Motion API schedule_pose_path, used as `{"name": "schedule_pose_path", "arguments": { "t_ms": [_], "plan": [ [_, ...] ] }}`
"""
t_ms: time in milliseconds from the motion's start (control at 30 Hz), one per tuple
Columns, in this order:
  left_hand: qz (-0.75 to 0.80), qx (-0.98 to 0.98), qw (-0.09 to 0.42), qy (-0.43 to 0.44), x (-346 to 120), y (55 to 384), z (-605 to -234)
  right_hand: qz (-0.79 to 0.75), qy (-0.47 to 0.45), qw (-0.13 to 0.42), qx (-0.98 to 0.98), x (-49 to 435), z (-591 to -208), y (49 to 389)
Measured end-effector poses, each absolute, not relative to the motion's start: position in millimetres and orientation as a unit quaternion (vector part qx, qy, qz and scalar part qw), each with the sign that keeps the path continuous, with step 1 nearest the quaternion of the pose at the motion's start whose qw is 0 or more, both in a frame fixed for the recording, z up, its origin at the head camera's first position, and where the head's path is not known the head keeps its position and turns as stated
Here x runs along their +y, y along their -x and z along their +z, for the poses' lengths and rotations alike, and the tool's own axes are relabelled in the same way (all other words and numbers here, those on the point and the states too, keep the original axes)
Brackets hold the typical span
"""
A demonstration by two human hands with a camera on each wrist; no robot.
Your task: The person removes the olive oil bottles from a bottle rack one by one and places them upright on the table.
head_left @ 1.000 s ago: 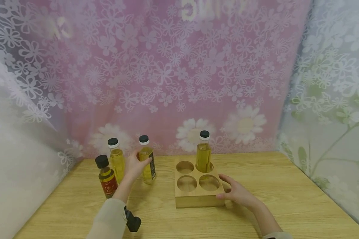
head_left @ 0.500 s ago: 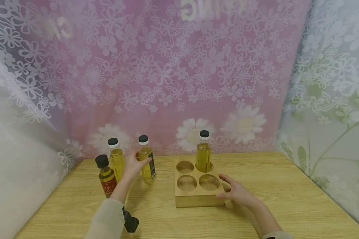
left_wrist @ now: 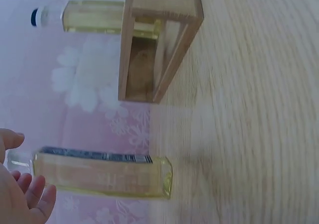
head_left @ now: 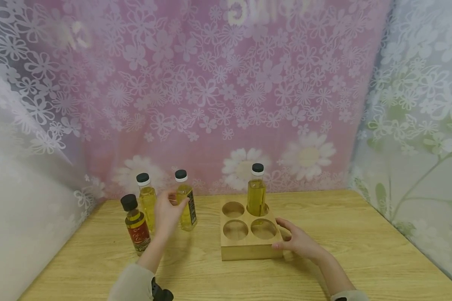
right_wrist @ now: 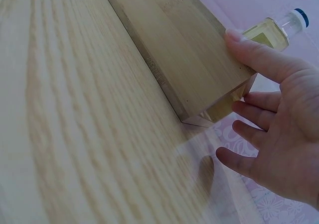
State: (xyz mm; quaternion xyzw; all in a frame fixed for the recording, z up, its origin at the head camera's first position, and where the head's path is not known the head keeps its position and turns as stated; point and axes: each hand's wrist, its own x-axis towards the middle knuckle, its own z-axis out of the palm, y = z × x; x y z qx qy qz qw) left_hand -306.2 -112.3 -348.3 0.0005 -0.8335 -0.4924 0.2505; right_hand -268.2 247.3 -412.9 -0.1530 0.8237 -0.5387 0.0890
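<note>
My left hand (head_left: 167, 213) is beside an upright glass bottle of yellow oil (head_left: 186, 209) with a dark cap. In the left wrist view its thumb and fingers (left_wrist: 47, 200) stand spread around the bottle's neck end, loosely apart. Close by on the left are another yellow oil bottle (head_left: 147, 202) and a darker olive oil bottle (head_left: 138, 232) with a red label. My right hand (head_left: 301, 242) holds the right front corner of a wooden bottle holder (head_left: 245, 252), thumb on its front and fingers along its right side. One oil bottle (head_left: 256, 196) stands in its back right hole.
The holder's other three round holes have no bottle in them. All of this stands on a wood-grain table (head_left: 320, 209), with floral curtains (head_left: 226, 104) behind and on both sides.
My left hand's fingers have loosened from the bottle and shifted slightly left, while the bottle stays where it stood. My right hand and the holder have kept their place.
</note>
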Motion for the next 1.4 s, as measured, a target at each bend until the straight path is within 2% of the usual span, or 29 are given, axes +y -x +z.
{"name": "schedule_pose_path", "arguments": {
  "t_ms": [100,200,600,900,1233,1400],
  "plan": [
    [-0.481,-0.837,0.259,0.019,-104,300,-345,-0.541,0.153,0.088,0.823,248,-412,269],
    [-0.473,-0.845,0.246,0.041,-95,298,-343,-0.541,0.155,0.088,0.822,249,-412,269],
    [-0.468,-0.870,0.122,0.094,-54,311,-347,-0.542,0.162,0.088,0.820,249,-414,270],
    [-0.486,-0.858,0.082,0.147,-14,326,-343,-0.556,0.171,0.099,0.807,247,-414,269],
    [-0.499,-0.851,0.039,0.158,19,335,-344,-0.552,0.161,0.096,0.812,247,-419,268],
    [-0.488,-0.857,0.037,0.161,31,338,-346,-0.557,0.166,0.097,0.808,247,-418,268]
  ]
}}
